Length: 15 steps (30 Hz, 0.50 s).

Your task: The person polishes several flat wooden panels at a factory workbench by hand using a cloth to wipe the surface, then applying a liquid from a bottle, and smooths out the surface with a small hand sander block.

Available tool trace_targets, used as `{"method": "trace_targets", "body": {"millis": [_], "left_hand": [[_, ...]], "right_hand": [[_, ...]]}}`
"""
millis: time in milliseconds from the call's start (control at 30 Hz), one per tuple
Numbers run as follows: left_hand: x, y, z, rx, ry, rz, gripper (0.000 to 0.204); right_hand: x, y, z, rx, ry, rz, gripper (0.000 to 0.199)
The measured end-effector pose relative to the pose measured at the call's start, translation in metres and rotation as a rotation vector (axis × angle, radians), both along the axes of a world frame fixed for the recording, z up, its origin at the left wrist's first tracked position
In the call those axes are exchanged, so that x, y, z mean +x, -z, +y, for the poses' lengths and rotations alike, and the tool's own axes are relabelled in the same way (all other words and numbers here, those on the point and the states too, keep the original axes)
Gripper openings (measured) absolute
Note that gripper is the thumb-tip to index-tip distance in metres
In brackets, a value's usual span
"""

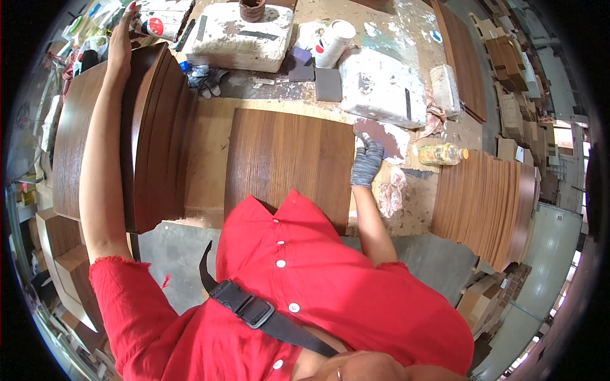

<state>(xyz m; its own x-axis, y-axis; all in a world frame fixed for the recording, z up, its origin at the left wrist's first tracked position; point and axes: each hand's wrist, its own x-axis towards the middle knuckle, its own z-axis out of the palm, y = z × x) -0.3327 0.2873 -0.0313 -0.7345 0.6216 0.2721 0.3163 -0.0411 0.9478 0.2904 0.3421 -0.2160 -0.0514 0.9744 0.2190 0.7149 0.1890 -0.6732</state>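
A dark brown wood-grain board lies flat on the table in front of me. At its right edge is my right hand in a grey knitted glove, fingers bent and close together. A bit of purple shows beside the fingers; what they hold is mostly hidden. Under and beyond them lies a white sheet with a brown smear. My bare left hand reaches over a stack of dark boards at the left. Its fingers stretch out next to a white container, and nothing shows in them.
White-splattered blocks stand at the back, with a white tub, a grey pad and gloves between or near them. A bottle of yellowish liquid and a crumpled rag lie right, before stacked boards.
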Motion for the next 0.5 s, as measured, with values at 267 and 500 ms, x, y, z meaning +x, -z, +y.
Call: {"method": "trace_targets", "body": {"millis": [267,500], "left_hand": [[-0.002,0.003,0.002,-0.016,0.002,-0.037,0.054],[-0.024,0.010,-0.014,-0.015,0.000,-0.008,0.055]], "right_hand": [[0.005,0.013,0.003,0.084,0.001,0.012,0.034],[0.001,0.015,0.004,0.062,-0.023,0.098,0.035]]}}
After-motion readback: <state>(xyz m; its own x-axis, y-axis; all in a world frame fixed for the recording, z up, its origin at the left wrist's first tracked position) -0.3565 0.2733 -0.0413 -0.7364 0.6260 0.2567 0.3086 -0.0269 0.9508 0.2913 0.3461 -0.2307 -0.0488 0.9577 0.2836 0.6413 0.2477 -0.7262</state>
